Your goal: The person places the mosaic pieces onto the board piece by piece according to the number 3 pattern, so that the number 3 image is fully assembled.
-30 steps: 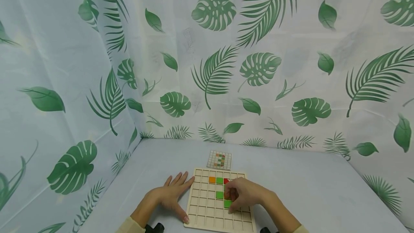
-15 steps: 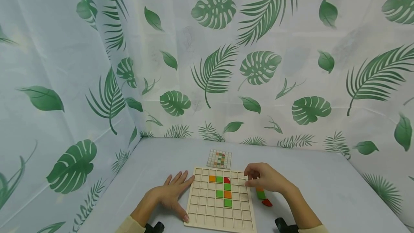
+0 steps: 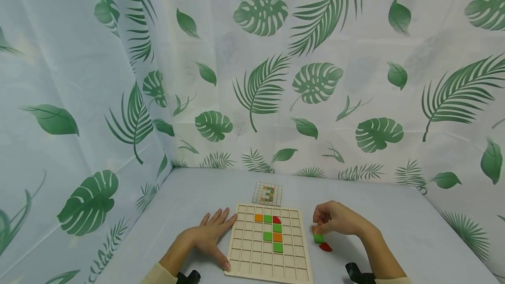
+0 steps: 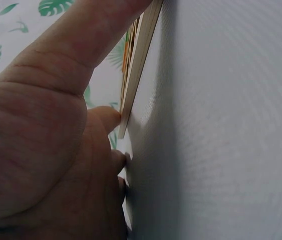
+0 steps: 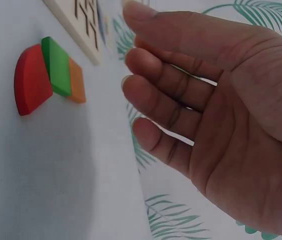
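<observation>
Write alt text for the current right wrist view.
A right hand, fingers loosely bent and holding nothing, is beside a red piece with a curved edge, a green piece and an orange piece. They lie in a row on a pale surface near a wooden grid board.

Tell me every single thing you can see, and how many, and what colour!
Wooden board: 1, pale, on the table
Orange squares: 2, orange, on the board
Green squares: 4, green, on the board
Red curved piece: 1, red, on the board
Loose orange piece: 1, orange, right of the board
Loose green piece: 1, green, beside it
Loose red piece: 1, red, nearest the person
Pattern card: 1, pale with coloured shapes, beyond the board
Table: 1, whitish, underneath
Backdrop: white, green leaves, behind and left
Black devices: 2, black, by the wrists
Sleeves: 2, pale yellow, bottom edge
Left grip: 1, bare, at the board's left edge
Right grip: 1, bare, by the loose pieces
</observation>
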{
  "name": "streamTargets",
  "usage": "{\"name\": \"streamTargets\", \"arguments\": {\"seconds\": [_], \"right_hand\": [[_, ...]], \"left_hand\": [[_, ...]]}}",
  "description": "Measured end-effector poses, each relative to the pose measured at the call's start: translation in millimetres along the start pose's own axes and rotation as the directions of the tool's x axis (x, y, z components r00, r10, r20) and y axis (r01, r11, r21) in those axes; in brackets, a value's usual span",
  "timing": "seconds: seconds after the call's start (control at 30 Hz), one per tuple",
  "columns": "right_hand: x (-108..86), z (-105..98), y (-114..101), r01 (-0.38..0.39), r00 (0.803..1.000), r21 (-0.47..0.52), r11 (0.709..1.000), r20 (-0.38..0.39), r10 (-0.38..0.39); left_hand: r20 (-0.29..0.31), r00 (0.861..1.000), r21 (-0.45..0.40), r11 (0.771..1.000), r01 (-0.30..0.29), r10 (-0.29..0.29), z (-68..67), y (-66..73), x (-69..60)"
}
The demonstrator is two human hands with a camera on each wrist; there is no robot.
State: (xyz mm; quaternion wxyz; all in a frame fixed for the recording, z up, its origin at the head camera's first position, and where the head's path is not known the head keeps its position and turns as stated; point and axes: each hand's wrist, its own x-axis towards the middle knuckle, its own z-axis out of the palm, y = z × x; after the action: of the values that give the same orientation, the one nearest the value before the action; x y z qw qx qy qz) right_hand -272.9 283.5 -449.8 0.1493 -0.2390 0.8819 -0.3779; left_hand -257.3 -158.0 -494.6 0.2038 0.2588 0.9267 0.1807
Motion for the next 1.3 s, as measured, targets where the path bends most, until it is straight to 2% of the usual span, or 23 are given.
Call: {"name": "streamTargets", "arguments": {"seconds": [0.5,0.7,1.07,1.3], "right_hand": [[-4.8,-3,2,-0.043,0.996,0.008,0.999,0.076,0.043],[-9.1,1,4,-0.11,0.985,-0.084,0.99,0.123,0.12],[-10.1,9,2,-0.211,0.971,-0.176,0.962,0.077,0.227],[-6.1,14,-1,-0.291,0.95,-0.214,0.932,0.053,0.309]], "left_hand": [[0.007,1.0,0.024,1.0,0.008,-0.009,-2.6,1.8,0.4],[0.004,1.0,0.02,1.0,-0.002,0.002,-1.9,3.4,-1.7],[0.003,1.0,0.019,1.0,0.001,-0.001,-1.9,2.3,-0.6],[0.001,1.0,0.013,1.0,0.001,-0.001,-1.4,-0.3,0.6]]}}
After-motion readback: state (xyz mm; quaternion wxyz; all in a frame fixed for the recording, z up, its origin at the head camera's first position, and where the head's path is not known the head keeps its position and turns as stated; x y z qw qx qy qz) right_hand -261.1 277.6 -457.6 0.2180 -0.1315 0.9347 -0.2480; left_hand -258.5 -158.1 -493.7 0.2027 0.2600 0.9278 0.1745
